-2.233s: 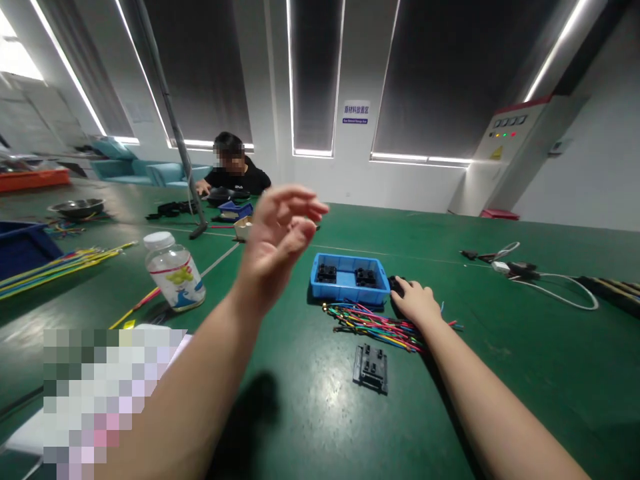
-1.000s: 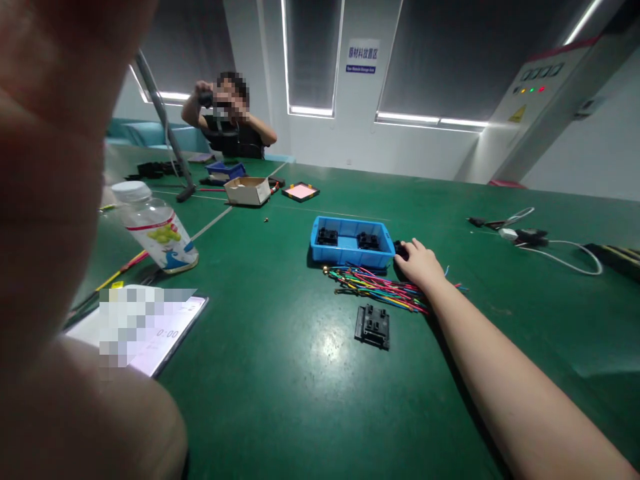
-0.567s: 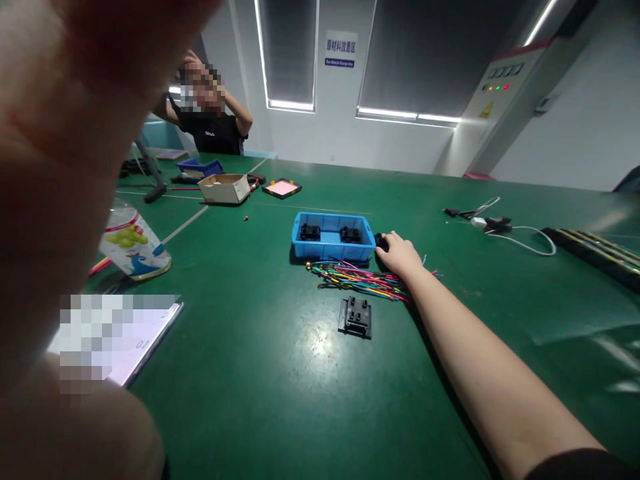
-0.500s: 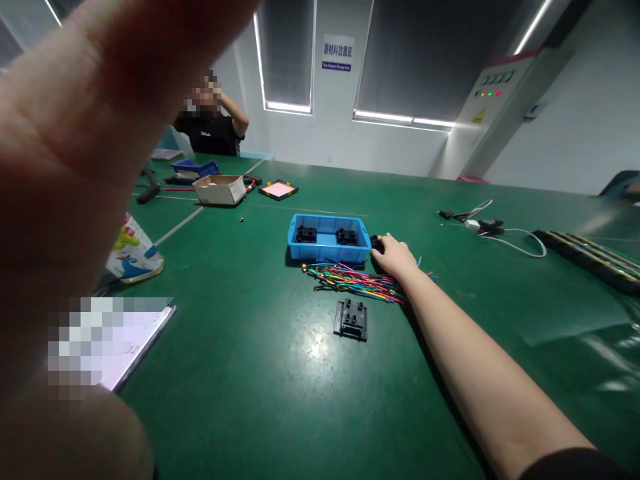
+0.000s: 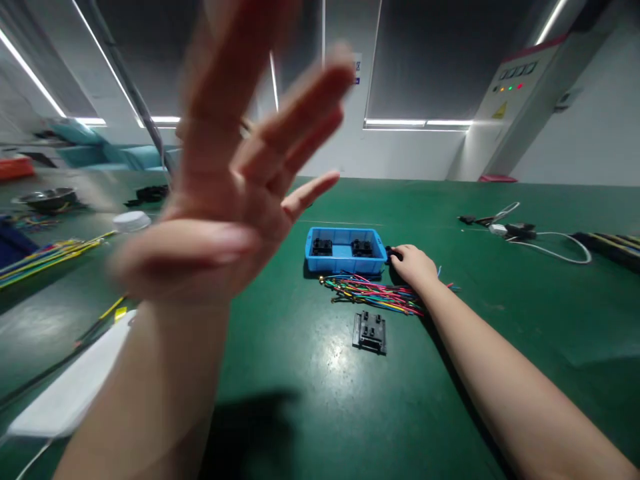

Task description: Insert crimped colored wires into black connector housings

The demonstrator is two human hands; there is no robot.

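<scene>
We see the small black part [image 5: 391, 253] on the desk [image 5: 325, 413], just off the right end of the blue tray [image 5: 345, 266], at the fingertips of our right hand [image 5: 414, 265], clearly the nearer one. The fingers cover most of it, so we cannot tell its long axis or whether that grip is closed round it. Our left hand [image 5: 220, 207] is raised well away, fingers spread wide with nothing in them. The tray holds two black modules [image 5: 362, 248], one towards each end; coloured wires [image 5: 375, 294] lie along its near side, and a loose black module [image 5: 370, 333] sits nearer us.

The green tabletop [image 5: 330, 413] looks smooth and glossy.
</scene>
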